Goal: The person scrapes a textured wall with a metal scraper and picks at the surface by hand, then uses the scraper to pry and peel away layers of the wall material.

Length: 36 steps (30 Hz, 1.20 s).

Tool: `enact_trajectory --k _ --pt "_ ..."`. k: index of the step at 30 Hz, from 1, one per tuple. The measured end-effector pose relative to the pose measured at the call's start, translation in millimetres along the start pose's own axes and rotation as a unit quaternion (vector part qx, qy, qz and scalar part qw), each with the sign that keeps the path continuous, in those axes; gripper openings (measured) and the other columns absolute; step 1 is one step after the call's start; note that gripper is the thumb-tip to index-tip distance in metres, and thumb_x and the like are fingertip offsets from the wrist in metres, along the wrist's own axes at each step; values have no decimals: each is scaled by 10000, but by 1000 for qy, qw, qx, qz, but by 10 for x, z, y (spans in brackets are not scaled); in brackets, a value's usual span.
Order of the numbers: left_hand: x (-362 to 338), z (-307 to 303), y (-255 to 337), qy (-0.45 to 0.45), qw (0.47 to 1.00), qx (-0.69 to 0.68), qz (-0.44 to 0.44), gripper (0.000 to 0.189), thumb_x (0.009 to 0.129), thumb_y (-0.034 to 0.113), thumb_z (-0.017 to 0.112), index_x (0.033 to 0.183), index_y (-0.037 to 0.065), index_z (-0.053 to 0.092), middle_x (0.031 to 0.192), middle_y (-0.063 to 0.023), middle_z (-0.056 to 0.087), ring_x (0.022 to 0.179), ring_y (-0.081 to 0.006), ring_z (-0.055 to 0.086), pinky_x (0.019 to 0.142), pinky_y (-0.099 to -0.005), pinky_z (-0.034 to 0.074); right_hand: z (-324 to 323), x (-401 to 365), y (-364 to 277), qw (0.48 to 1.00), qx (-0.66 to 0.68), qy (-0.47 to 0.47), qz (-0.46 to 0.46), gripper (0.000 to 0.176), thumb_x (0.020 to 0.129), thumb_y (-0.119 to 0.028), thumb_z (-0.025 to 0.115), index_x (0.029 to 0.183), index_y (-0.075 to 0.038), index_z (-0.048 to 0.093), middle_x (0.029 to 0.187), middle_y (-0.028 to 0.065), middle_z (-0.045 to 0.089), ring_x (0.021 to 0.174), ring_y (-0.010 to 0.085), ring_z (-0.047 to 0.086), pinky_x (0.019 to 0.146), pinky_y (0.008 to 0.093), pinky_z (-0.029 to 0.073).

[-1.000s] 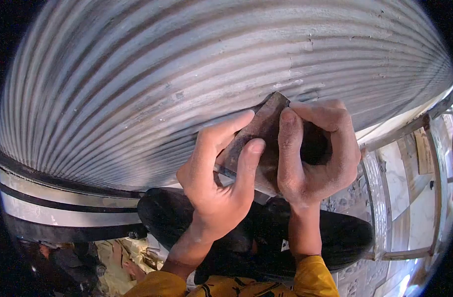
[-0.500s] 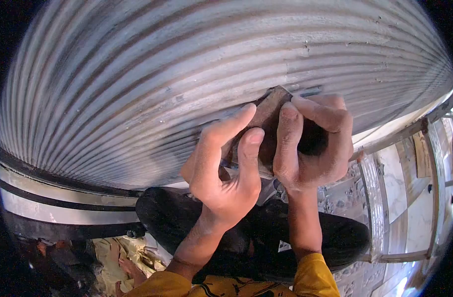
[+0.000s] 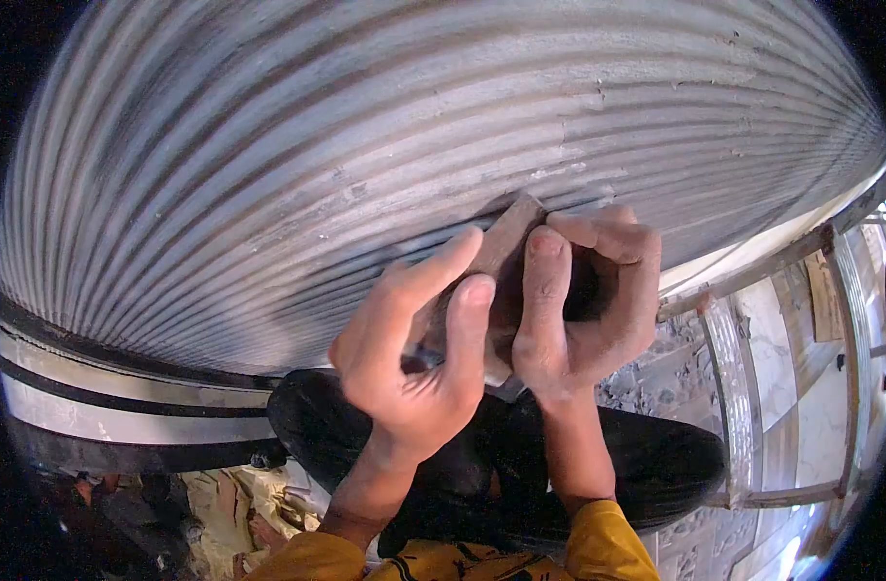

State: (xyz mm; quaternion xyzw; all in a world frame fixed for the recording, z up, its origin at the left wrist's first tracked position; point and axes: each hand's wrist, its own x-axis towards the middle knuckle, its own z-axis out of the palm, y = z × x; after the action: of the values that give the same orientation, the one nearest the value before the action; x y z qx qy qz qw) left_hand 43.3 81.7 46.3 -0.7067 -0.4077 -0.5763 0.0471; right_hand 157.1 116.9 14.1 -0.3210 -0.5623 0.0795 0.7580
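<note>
A worn brown piece of sandpaper [image 3: 506, 235] lies against the lower part of a grey-white fluted panel [image 3: 414, 136]. My left hand [image 3: 409, 363] grips its left side, with thumb and forefinger pointing up along it. At the right side, my right hand [image 3: 593, 324] pinches the piece between thumb and curled fingers, which look dusty. Both hands sit close together, and the lower part of the sandpaper is mostly hidden behind them. The panel's ridges run sideways and have patchy, scuffed paint.
My dark-trousered legs [image 3: 656, 465] are folded beneath my hands. To the right stands a metal frame [image 3: 729, 387] over a floor with debris. A white-and-black edge [image 3: 123, 407] borders the panel at left. Crumpled gold-coloured sheeting [image 3: 278, 504] and part of another person [image 3: 143, 513] show at lower left.
Both hands and the sandpaper have shifted down and a little to the left across the ridges. The grip looks the same.
</note>
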Motion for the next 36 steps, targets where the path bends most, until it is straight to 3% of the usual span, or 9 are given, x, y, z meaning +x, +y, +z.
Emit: enact_trajectory --k 4,5,6,9,16,31,33,34,36 --pt "44 -142 51 12 999 3 -39 236 830 0 723 1060 -40 682 992 -142 724 810 -163 682 754 -287 528 70 -45 -111 1000 7 -16 10 152 930 -50 612 1010 51 532 836 75 570 673 78 521 612 185 397" --pt "25 -189 138 10 989 -23 -147 322 844 15 697 1150 -56 627 972 -127 713 801 -146 653 768 -260 509 89 -62 -142 999 23 -8 48 145 933 -49 611 1006 51 535 851 78 572 676 79 525 619 187 405" --pt "39 -210 156 11 989 -22 -147 322 844 15 697 1150 -56 627 972 -127 713 801 -146 653 768 -260 509 97 -67 -168 996 39 0 84 138 936 -47 609 1002 51 538 867 81 574 678 79 529 626 188 413" --pt "60 -279 174 -18 958 -195 -210 487 866 92 633 1288 -95 477 966 -148 652 866 -146 603 826 -248 457 84 -40 -243 995 36 5 96 122 939 -39 609 985 54 546 850 74 573 696 76 547 633 191 425" --pt "-17 -254 236 39 937 -255 -237 498 860 138 653 1255 -110 479 1056 -143 597 931 -153 557 865 -287 447 27 81 -403 989 40 -26 139 103 925 -18 628 924 69 575 851 108 629 759 97 603 684 210 484" --pt "57 -128 312 -38 938 -261 -225 406 935 146 603 1256 -71 485 1063 -132 584 925 -127 540 846 -269 446 -115 219 -464 983 31 23 179 14 914 58 596 925 51 590 852 61 616 772 67 559 691 178 451" --pt "9 -125 312 -24 940 -261 -220 393 934 145 605 1247 -65 489 1061 -126 583 924 -128 538 849 -272 443 -192 187 -473 970 11 -23 240 211 902 -145 664 969 52 626 929 112 629 856 142 588 767 258 477" --pt "-10 -140 324 4 927 -280 -251 383 929 141 610 1236 -57 493 1071 -121 579 934 -129 533 860 -278 438 -234 172 -428 971 12 -23 239 211 902 -145 664 969 52 626 929 112 629 856 142 588 767 258 477" --pt "-25 -174 320 35 913 -298 -278 374 924 137 615 1225 -50 496 1081 -117 575 945 -131 528 870 -285 434 -383 157 -283 994 -60 -92 -26 392 714 -263 750 1029 -31 720 1062 200 632 884 286 627 765 362 513"
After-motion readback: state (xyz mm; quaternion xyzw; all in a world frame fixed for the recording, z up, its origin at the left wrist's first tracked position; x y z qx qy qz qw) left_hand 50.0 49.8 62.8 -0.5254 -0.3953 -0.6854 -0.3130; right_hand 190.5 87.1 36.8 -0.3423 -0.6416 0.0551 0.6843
